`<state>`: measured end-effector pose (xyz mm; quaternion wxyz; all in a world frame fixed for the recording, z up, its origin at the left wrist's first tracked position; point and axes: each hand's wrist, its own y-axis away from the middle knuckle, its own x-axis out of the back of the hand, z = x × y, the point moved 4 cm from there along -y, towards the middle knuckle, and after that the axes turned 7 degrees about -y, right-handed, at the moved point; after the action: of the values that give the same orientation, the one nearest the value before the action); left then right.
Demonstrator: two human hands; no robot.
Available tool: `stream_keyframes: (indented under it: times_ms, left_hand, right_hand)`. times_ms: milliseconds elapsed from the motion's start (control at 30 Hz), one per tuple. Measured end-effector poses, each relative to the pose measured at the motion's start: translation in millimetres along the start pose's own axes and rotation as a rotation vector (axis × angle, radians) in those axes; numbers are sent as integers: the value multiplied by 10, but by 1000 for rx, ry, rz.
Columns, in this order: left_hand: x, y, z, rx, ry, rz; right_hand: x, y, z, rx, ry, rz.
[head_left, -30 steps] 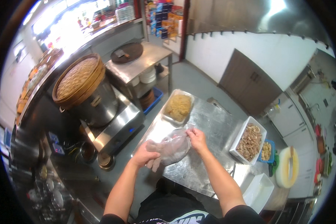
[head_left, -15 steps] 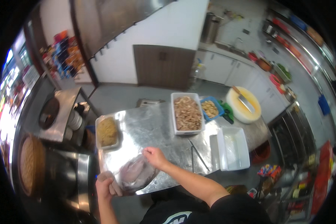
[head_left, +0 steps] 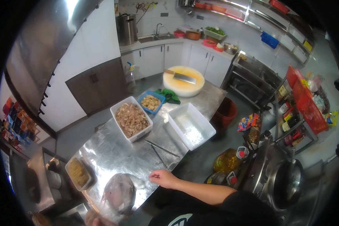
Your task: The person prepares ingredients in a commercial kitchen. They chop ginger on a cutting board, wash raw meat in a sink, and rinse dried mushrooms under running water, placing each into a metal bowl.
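A clear plastic bag (head_left: 119,194) with a pale pinkish, flat piece inside, too glossy to name, lies at the near left of the steel table (head_left: 101,154). My left hand (head_left: 93,217) is at the bag's near-left edge, fingers curled in against the plastic; the dark rim of the picture cuts part of it off. To the right of the bag, apart from it, my right hand (head_left: 162,177) hovers over the table's near edge. Its fingers are curled together, and nothing shows in them. Two thin dark rods (head_left: 162,147) form a V beyond it.
Farther back stand a white bin of sliced meat (head_left: 132,120), a blue basket of pale pieces (head_left: 150,102), an unfilled-looking white bin (head_left: 192,126) and a round chopping block (head_left: 184,87) bearing a cleaver (head_left: 184,78). A tub of yellowish food (head_left: 78,172) sits left; a wok (head_left: 286,184) right.
The view has swung to the right, bringing the stove side in. My right hand, earlier beside the bag's upper edge, is now farther from it. My left hand has slid toward the picture's lower edge.
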<state>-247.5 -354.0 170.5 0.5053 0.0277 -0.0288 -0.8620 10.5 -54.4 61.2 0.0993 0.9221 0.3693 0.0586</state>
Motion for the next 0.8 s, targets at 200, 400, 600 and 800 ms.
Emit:
stream_keyframes:
  times_ms: [200,400,600,800]
  left_hand:
    - [-1704,356,-163,317,177,-461]
    - [-3081,855,-358,441,119,-639]
    - [-4120,1114,-492,407,-20,-665]
    - [-4497,579,-790,335,-122,-464]
  right_hand:
    - [-77,516,-470,112,-106,-176]
    - [790,765,-515,226,208,60]
    - [1976,1047,-119,93,-74,122]
    - [3235,1233,554,-304,-422,393]
